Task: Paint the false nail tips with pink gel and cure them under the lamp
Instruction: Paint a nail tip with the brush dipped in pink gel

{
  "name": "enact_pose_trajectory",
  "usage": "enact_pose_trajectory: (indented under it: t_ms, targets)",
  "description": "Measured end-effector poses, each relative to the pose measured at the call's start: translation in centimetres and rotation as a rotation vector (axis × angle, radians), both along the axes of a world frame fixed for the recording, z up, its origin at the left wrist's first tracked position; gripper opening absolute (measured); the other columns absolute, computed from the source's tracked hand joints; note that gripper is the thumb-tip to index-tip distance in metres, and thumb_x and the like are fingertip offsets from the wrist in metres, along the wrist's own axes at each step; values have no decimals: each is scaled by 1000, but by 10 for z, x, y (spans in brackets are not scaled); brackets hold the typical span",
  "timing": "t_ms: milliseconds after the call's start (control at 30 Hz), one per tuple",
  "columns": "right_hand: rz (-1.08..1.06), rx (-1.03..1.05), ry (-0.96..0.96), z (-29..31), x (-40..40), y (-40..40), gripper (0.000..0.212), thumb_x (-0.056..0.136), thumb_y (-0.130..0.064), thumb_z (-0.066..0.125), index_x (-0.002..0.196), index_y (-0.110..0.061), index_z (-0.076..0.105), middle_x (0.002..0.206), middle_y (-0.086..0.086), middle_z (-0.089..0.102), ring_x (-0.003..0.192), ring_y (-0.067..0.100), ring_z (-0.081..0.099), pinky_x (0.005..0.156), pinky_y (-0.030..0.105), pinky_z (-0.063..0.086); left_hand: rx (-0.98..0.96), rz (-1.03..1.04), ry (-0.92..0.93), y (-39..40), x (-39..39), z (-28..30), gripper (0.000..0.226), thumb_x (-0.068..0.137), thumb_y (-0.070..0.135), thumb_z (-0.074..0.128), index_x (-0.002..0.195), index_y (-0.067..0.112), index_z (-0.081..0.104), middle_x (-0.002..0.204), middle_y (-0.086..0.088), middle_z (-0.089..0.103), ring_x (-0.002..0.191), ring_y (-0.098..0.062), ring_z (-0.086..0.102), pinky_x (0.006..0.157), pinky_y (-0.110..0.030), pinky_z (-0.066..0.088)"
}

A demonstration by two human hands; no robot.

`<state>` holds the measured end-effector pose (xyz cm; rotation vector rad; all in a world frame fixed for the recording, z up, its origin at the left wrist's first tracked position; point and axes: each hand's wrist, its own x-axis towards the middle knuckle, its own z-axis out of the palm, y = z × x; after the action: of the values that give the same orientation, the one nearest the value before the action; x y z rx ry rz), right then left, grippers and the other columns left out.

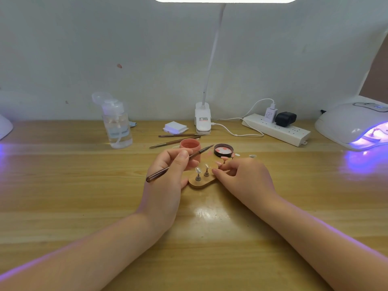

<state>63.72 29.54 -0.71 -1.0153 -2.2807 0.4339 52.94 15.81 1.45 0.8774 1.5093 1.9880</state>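
1. Nail tips [202,169] on pegs in wooden stand [200,182], table centre; two nearest look unpainted.
2. Left hand [168,175] pinches brush [178,162]; right hand [241,175], fingers curled, steadies stand at far pegs.
3. Painting step; next, load brush from pink jar [190,147], then lamp [354,124] at right.

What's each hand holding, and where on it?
Left hand: thin brown brush, gripped mid-handle. Right hand: fingertips on the wooden nail-tip stand; grip unclear.
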Motion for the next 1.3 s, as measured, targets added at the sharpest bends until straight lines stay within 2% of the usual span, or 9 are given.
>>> enact_pose_trajectory:
  t_ms: [167,267,400,500,633,767,1000,1167,1300]
  targets:
    - [14,-1,-33,3,1,-2,20,85,-35,63,92,-23,77,85,-3,73,84,17,65,73,33,53,3,-9,5,1,0,-1,30,97,24,54,78,38,72,96,9,74,92,-6,68,93,-47,49]
    - [-3,54,-36,4,5,-4,22,85,-38,63,85,-21,77,69,-8,66,71,13,61,66,29,51,12,-14,-2,1,-1,-1,30,97,23,54,77,38,72,95,9,74,92,-6,68,93,-47,49]
    - [31,105,-1,0,6,-10,21,83,-43,65,81,-26,76,49,-16,46,54,6,47,51,21,35,24,-22,-10,2,-2,-2,31,97,23,54,77,37,72,95,8,73,90,-6,67,89,-44,49]
    - [85,88,-47,-1,2,-13,24,84,-50,62,93,-32,76,56,-18,50,64,4,51,54,22,36,30,-28,-12,2,-2,-2,30,97,22,54,77,36,72,95,9,73,90,-6,67,87,-43,49]
    - [126,52,-88,1,0,-10,28,87,-51,59,106,-35,72,76,-11,68,79,9,61,61,24,41,32,-32,-20,2,0,-3,26,97,20,54,80,30,70,98,7,73,90,-6,68,90,-44,48]
    - [126,81,-132,1,-3,-7,28,90,-50,55,109,-37,70,86,-10,71,87,12,63,67,26,47,37,-23,-17,3,0,-3,27,96,21,55,77,32,70,98,7,73,90,-6,68,87,-43,49]
    - [143,67,-116,2,-5,-6,23,90,-46,57,103,-35,73,81,-8,68,83,13,60,66,29,45,33,-6,2,5,-1,-5,30,97,22,55,76,36,71,97,7,74,89,-6,68,80,-37,51]
    - [138,27,-1,2,-1,-8,15,86,-41,66,89,-30,75,64,-13,59,68,7,55,61,29,45,-12,57,29,6,-5,-5,31,98,25,54,77,39,71,88,9,75,87,-3,68,86,-45,53]
    - [137,16,85,2,3,-11,8,83,-31,68,83,-25,74,69,-12,66,61,4,55,62,31,50,-18,145,123,6,-15,-1,23,97,19,55,81,29,69,75,7,73,74,-3,64,85,-46,53]
